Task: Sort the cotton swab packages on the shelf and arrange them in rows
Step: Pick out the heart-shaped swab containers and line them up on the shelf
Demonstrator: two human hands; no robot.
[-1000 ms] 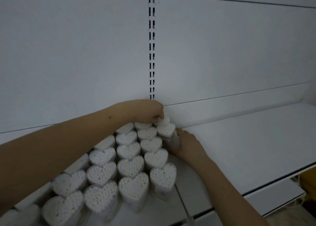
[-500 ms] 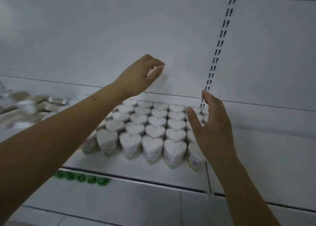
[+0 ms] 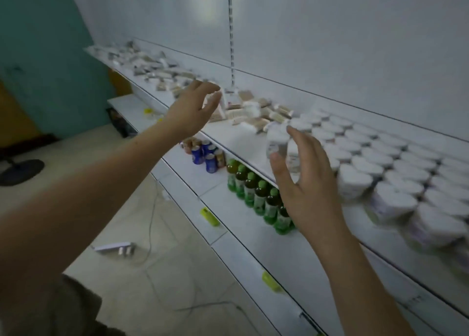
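A long white metal shelving unit (image 3: 291,257) runs diagonally through the room, its plain white back panel (image 3: 330,43) split by a slotted vertical upright (image 3: 230,31). A soft patch of light glints on the panel just left of that upright. Beyond the unit's far end stands a teal painted wall (image 3: 43,43). Below and left of the unit lies a pale beige tiled floor (image 3: 165,272), crossed by thin grey cables (image 3: 149,234). Near the wall's foot, a dark round stand base (image 3: 21,170) rests on the tiles. Small yellow-green price tags (image 3: 210,216) clip to the unit's lower shelf edges.
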